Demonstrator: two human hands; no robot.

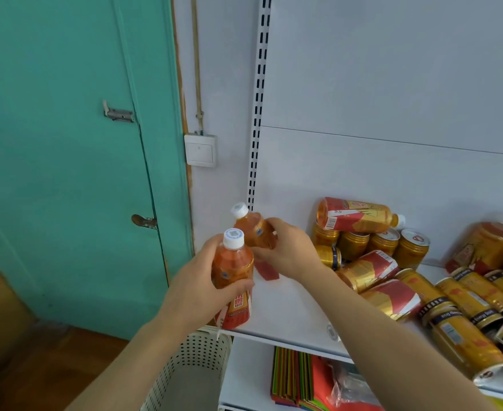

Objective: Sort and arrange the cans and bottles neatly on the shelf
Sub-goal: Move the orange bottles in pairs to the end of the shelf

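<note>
white shelf, teal door, wood floor

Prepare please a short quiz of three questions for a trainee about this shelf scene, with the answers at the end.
1. True or false: the left hand holds a bottle with a white cap.
2. Where does the bottle lying on its side rest? A) on upright gold cans B) in the perforated basket C) on the floor
3. Fill in: the right hand grips a second bottle that is ______ (upright / tilted).

Key: 1 true; 2 A; 3 tilted.
</note>
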